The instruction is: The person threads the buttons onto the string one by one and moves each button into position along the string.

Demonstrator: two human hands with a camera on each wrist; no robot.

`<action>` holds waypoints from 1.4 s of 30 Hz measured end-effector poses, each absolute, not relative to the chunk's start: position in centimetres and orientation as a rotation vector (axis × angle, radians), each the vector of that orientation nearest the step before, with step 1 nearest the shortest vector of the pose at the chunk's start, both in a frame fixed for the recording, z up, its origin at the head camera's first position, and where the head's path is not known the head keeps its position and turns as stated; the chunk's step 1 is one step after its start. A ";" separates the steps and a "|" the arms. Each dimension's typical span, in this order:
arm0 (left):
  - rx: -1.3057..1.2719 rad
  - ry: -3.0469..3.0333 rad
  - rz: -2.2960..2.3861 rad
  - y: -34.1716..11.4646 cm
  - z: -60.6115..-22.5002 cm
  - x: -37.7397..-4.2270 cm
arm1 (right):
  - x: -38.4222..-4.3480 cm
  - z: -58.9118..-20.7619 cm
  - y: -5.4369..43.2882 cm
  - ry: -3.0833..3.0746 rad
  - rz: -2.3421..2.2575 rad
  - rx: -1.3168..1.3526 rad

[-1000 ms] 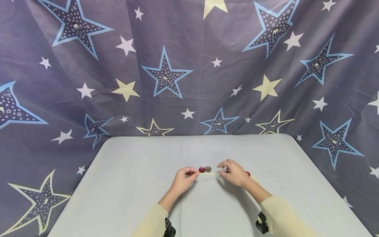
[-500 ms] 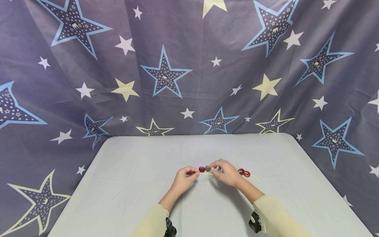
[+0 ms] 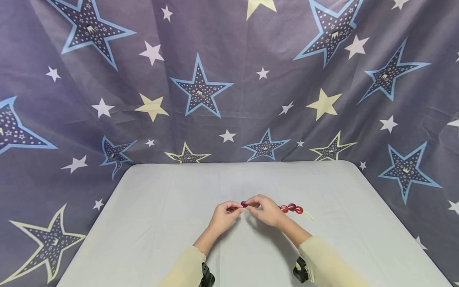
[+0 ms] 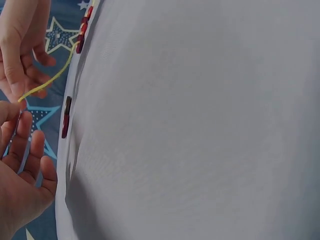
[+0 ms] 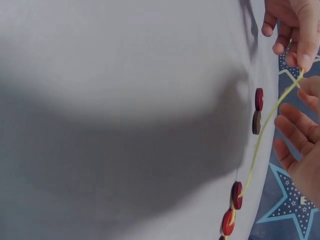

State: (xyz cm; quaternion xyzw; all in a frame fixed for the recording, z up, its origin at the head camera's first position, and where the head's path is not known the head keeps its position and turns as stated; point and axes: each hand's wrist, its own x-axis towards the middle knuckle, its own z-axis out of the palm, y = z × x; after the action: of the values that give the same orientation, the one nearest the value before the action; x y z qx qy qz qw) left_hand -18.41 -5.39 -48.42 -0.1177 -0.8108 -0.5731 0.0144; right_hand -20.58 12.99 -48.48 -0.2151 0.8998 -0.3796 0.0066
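Above the table, my left hand (image 3: pixel 221 217) pinches the tip of a yellow cord (image 5: pixel 270 117) between thumb and forefinger. My right hand (image 3: pixel 266 211) has its thumb and forefinger on the cord right beside that tip, its other fingers loosely bent. The cord runs down to a row of red and maroon buttons (image 3: pixel 292 207) threaded on it, lying to the right; its far tail sticks out past them. Two separate buttons, one maroon (image 5: pixel 259 99) and one brown (image 5: pixel 256 122), lie side by side behind my hands. In the head view, my right hand hides the brown one.
A white-covered table (image 3: pixel 172 191) spreads under both hands. Behind it hangs a dark purple cloth (image 3: pixel 244 107) printed with stars. Black wrist devices (image 3: pixel 301 270) sit at the cuffs of both sleeves.
My right hand has slid left along the cord to the left hand's fingertips, uncovering more of the threaded buttons and covering the brown button. My left hand has stayed almost still.
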 end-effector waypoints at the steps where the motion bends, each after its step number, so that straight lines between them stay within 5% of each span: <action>1: -0.377 -2.522 -1.784 -5.4 -48.2 -18.3 | -20.5 -48.5 12.9 2.805 -1.195 -0.663; 34: -0.420 -2.528 -1.777 -5.5 -47.7 -18.2 | -20.4 -48.7 12.3 2.727 -1.257 -0.638; 42: -0.418 -2.520 -1.766 -5.6 -50.3 -19.7 | -20.4 -48.7 12.4 2.728 -1.262 -0.594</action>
State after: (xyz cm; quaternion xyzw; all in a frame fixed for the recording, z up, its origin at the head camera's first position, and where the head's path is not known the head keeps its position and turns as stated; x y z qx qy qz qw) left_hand -19.65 -5.55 -50.26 -0.1345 -0.8114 -0.5685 0.0182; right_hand -20.40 12.45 -48.72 -0.1937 0.8897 -0.4116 0.0388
